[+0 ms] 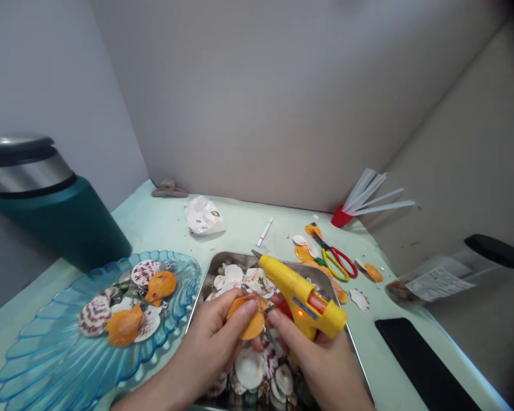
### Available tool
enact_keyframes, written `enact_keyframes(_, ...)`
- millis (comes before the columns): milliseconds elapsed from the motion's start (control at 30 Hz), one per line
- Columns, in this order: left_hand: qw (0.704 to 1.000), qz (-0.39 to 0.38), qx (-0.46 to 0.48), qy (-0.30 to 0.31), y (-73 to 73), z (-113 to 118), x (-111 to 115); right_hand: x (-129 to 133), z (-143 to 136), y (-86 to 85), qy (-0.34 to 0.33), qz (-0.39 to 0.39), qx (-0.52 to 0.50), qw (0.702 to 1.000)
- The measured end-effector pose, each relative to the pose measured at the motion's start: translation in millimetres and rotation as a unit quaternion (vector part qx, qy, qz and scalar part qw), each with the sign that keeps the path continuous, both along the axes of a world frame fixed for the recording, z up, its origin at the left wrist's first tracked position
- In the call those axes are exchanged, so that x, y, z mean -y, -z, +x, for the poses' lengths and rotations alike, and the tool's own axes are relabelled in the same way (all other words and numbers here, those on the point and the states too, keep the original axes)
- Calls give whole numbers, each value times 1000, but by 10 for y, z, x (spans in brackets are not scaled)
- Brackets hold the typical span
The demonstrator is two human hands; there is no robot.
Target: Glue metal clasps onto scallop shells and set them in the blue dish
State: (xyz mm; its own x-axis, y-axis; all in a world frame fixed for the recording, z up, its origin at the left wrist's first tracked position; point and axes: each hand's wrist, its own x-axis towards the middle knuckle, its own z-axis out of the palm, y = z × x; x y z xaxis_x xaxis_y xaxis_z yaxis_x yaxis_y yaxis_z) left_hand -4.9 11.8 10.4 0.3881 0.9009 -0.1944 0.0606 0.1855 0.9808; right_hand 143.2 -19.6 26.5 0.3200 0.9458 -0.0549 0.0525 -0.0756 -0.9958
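An orange shell is pinched between the thumb and fingers of my left hand, over a metal tray of mixed shells. My right hand is wrapped round a yellow glue gun, its nozzle pointing up and left and a small orange light glowing on its side. The right thumb and fingertips are close to the right edge of the orange shell; whether they touch it I cannot tell. White and speckled shells lie in the tray below both hands.
At left are a blue scalloped dish holding shells and a green bottle. Behind the tray lie crumpled packaging and a marker. Scissors, orange shells, a red cup of glue sticks, a clear jar and a black phone are at right.
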Motion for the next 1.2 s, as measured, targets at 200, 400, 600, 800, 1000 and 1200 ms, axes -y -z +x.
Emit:
enact_keyframes(200,999,-23,-4,24,-42,-7,-17,26,-18,-3,14,-7,-18,1000)
enact_keyframes(400,999,-12,-38,31,-25,-14,-23,38,7,6,8,7,13,1000)
enact_keyframes(600,998,-10,-45,29,6,-18,-27,29,36,33,4,14,26,1000)
enact_keyframes(800,999,-12,-38,21,7,-22,-18,55,-5,43,11,0,3,1000)
enact_keyframes(1000,999,-17,-36,23,14,-21,-9,77,-61,36,36,-7,-29,999)
enact_keyframes(1200,999,-16,-31,24,24,-15,-26,89,-69,49,50,-2,-49,998)
